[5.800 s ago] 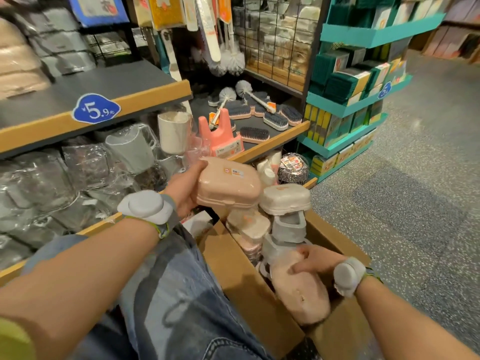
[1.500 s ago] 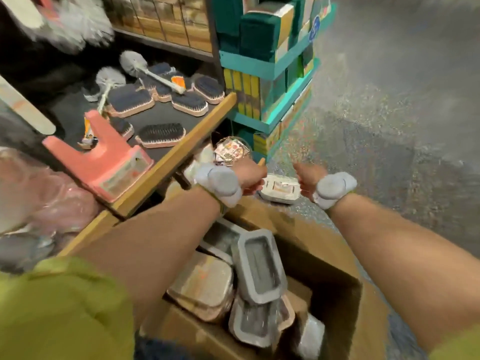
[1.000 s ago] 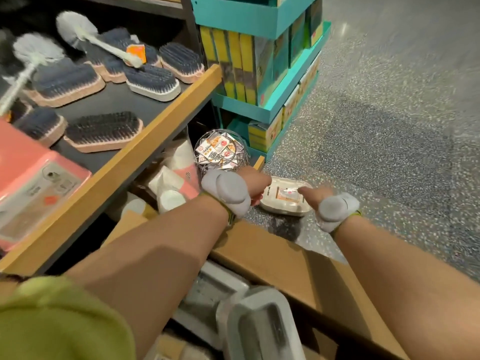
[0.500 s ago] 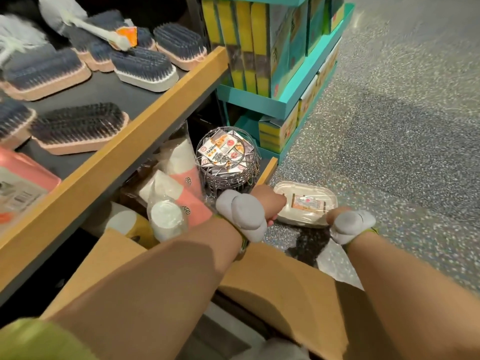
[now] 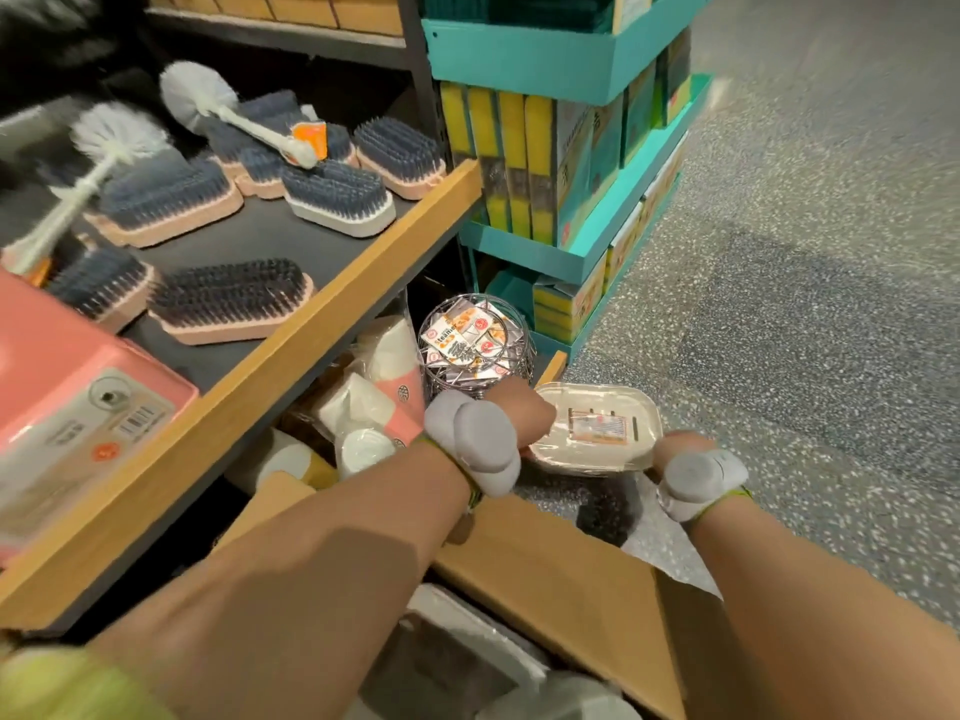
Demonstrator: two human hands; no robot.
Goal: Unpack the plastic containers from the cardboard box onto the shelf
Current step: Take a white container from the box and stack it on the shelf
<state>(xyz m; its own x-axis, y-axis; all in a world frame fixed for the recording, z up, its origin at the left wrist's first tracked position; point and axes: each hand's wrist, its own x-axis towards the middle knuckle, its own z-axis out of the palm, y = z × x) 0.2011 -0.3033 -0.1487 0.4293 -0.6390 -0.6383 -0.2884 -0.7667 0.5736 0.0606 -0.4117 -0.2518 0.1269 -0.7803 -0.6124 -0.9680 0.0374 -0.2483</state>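
A cream plastic container (image 5: 597,428) with a small label on its lid is held between my two hands, out past the far flap of the cardboard box (image 5: 561,569). My left hand (image 5: 519,413) grips its left end and my right hand (image 5: 675,449) its right end; the fingers are mostly hidden behind grey wrist bands. It hovers beside the bottom shelf's end (image 5: 551,367). More grey containers (image 5: 467,662) lie in the box below my arms.
A wire basket of packets (image 5: 470,350) and wrapped pink-and-white items (image 5: 374,402) fill the bottom shelf. Scrubbing brushes (image 5: 228,298) lie on the wood-edged shelf above. A teal rack with yellow boxes (image 5: 524,163) stands behind; speckled floor to the right.
The view has tilted up a little and the container, held in both hands, has stayed near the bottom shelf's end. Earlier it was lifted out of the box and carried forward.
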